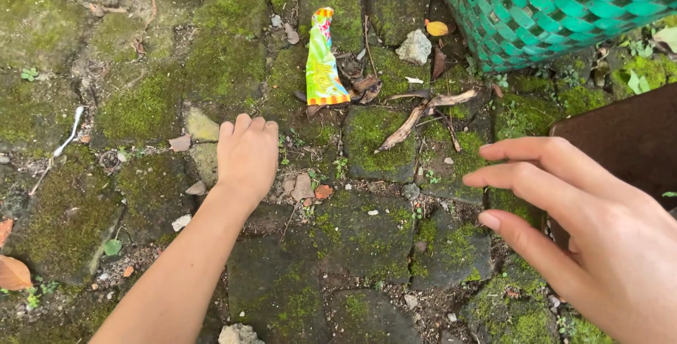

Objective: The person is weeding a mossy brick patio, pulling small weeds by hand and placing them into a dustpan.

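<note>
While left hand (pixel 247 153) rests knuckles-down (curled) | right hand (pixel 592 224) fingers spread

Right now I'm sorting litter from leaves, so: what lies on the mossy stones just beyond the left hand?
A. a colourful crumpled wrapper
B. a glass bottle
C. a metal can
A: a bright green, yellow and orange wrapper lies past the left hand.

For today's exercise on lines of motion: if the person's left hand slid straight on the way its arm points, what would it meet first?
Probably the bright snack wrapper, lying up-right of the left hand on the mossy paving stones; depth is uncertain.
</note>
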